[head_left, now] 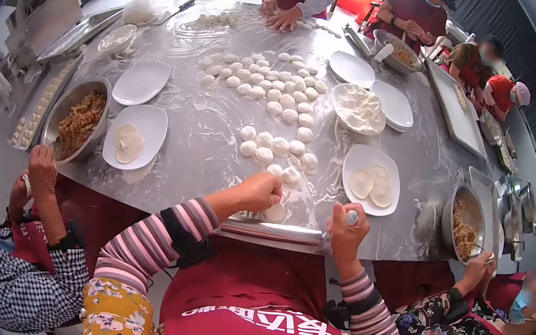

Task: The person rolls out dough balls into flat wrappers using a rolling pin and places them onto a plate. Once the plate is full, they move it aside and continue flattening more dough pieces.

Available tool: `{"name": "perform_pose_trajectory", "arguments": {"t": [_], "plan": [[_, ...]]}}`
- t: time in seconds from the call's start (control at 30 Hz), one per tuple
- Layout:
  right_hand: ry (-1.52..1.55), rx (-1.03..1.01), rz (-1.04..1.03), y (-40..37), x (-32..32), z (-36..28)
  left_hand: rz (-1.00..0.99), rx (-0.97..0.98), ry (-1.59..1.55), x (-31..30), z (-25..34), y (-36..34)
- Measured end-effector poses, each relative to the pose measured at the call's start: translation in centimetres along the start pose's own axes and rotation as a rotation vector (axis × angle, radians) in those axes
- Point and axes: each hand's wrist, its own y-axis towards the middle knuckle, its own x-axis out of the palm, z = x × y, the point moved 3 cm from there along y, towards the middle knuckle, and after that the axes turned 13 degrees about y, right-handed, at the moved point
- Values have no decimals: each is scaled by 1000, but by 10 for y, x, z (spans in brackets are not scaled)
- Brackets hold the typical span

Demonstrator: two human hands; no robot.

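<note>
While the left hand [256,190] is curled nearly closed above the work surface, a dough disc [274,212] lies just on its near side, between that hand and the metal bar [273,230] at the near edge of the table [207,159]. Whether the left fingers pinch any dough cannot be told. The right hand [347,230] is closed around a knobbed handle [351,217]; its connection to the bar is not discernible. The bar's long axis runs left to right, its right end beside the right hand. The disc is nearer to the left hand; from the right hand, it lies to the left. Rounded dough pieces [280,145] are grouped beyond the left hand.
</note>
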Motion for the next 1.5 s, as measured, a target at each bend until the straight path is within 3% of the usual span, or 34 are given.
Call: {"name": "perform_pose_trajectory", "arguments": {"t": [0.03,0.1,0.13,0.17,0.23,0.3,0.33,0.37,0.43,0.5,0.57,0.6,0.67,0.77,0.83,0.9,0.97,1.0,1.1,1.13,1.2,1.3,1.33,1.37,1.43,1.5], "plan": [[-22,17,17,-1,2,-4,-27,-60,-130,4,-1,-5],[-427,-576,-26,32,23,0,-52,-47,-103,0,9,-2],[-393,-608,-9,49,37,0,45,-47,-3,-4,14,2],[-153,-287,-18,61,45,12,141,-49,94,-8,18,5],[-123,-188,-19,62,49,11,91,-61,119,-10,19,7],[-414,-528,-30,37,31,-8,50,44,84,-7,12,1],[-472,-583,-11,22,20,-11,75,34,67,-3,3,0],[-22,5,2,6,6,-4,88,30,58,-10,4,-1],[-26,-59,36,3,2,6,-121,-80,-142,-9,13,-13],[-353,-426,9,33,23,10,-65,27,8,-4,20,-8],[-180,-347,12,61,51,2,102,-94,185,-10,22,0],[-181,-322,12,64,54,2,151,-34,182,-9,17,7],[-185,-297,10,59,51,0,88,23,203,-11,17,4],[-522,-594,-20,14,14,-9,39,97,161,-9,11,1],[-54,-38,46,-2,-1,7,-66,4,-100,-7,11,-7],[-179,-187,48,22,14,10,-137,-1,-54,-3,15,-4],[-223,-347,11,57,43,7,62,19,94,0,13,7],[-178,-336,-14,67,56,-1,96,-41,148,-7,20,11],[-220,-362,-8,60,48,-3,12,10,124,-10,24,10],[-358,-466,-86,47,34,-1,-29,39,190,-9,24,6],[-158,-164,25,11,7,2,-6,60,93,-5,14,1],[-149,-153,27,8,6,2,-54,91,10,0,15,-1],[-377,-455,-1,24,20,-6,-103,106,17,-1,17,0],[-337,-500,23,42,31,3,-112,112,27,-1,21,4],[-161,-319,1,66,54,3,76,-55,189,-6,23,12],[-155,-332,4,67,55,4,129,-30,170,-9,23,13]]}}
